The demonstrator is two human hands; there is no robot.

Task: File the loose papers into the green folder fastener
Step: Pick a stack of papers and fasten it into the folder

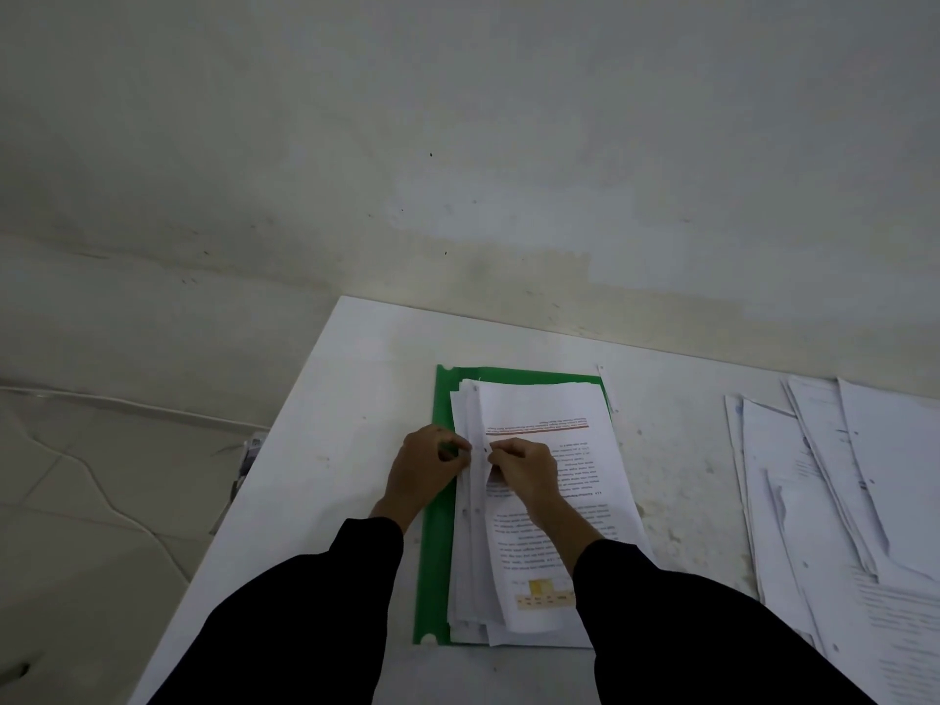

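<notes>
Both hands meet at the punched margin of the top sheet (549, 414). The left hand (424, 468) has its fingers (458, 444) curled and pinching the sheet's outer edge. The right hand (526, 473) pinches the same margin from the other side. A punch hole (486, 450) shows in the narrow gap between the two sets of fingertips.

That sheet lies on a stack of filed pages (468, 567), directly under the fingers and running both toward and away from the person. The stack sits on the open green folder (432, 552), whose bare edge shows just left of the left fingers. The folder lies flat on the white surface (356, 399).

The step in hand looks like threading this sheet's hole onto the fastener prong. The prong itself is hidden under paper and fingers, so I cannot tell whether the hole is seated yet.

Next, the sheet likely needs pressing flat down the prong, and the second hole nearer the person needs the same alignment. Well to the right of the right fingers, a spread of loose papers (824, 475) waits, so much of the task remains. A thin white strip (609, 391) lies beyond the fingers at the folder's far right corner, possibly the fastener's bar.
</notes>
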